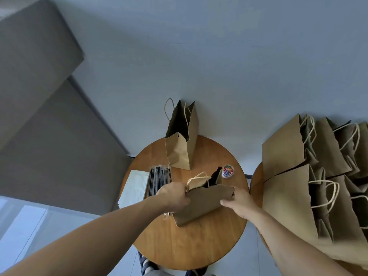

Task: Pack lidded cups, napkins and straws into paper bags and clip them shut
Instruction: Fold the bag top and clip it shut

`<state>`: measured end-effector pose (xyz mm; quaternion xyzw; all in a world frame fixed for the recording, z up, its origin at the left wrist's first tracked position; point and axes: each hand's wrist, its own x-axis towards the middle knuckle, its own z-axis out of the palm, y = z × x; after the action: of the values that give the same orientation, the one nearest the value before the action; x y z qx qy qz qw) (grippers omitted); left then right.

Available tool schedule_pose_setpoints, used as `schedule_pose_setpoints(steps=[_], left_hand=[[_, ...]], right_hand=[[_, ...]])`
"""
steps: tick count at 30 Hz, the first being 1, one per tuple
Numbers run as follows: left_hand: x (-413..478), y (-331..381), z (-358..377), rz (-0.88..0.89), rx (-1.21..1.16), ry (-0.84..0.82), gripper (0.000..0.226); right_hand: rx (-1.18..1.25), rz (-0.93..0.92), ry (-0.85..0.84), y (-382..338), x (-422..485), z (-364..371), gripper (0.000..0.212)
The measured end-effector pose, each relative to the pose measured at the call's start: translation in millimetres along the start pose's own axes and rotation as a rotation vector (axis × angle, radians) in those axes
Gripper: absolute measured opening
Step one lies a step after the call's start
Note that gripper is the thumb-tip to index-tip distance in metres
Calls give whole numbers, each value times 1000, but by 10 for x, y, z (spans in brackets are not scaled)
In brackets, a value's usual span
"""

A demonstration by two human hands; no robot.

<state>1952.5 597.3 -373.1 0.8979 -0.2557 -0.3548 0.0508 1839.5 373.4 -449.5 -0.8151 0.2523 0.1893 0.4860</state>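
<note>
Paper bag (207, 204) over round desk (199, 246), tilted, between both hands. Left hand (173, 197) fingers curled round its left edge by handle. Right hand (242, 204) pinches right edge, thumb on near face.

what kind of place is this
Probably a makeshift takeaway-packing station in a plain room: a round table holds straws, napkins and a tub of paper clips, with paper bags stacked beside it.
</note>
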Motion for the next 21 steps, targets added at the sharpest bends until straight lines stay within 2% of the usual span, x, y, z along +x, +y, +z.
schedule_pose_setpoints(steps=[9,14,21], left_hand=[[95,106,110,-48,10,12,13],[143,74,93,-48,-29,-5,18],[193,78,125,-55,-53,-3,24]], right_hand=[[11,91,-38,297,250,193,46],[78,175,-78,394,356,227,37],[45,189,-25,522,483,362,28]])
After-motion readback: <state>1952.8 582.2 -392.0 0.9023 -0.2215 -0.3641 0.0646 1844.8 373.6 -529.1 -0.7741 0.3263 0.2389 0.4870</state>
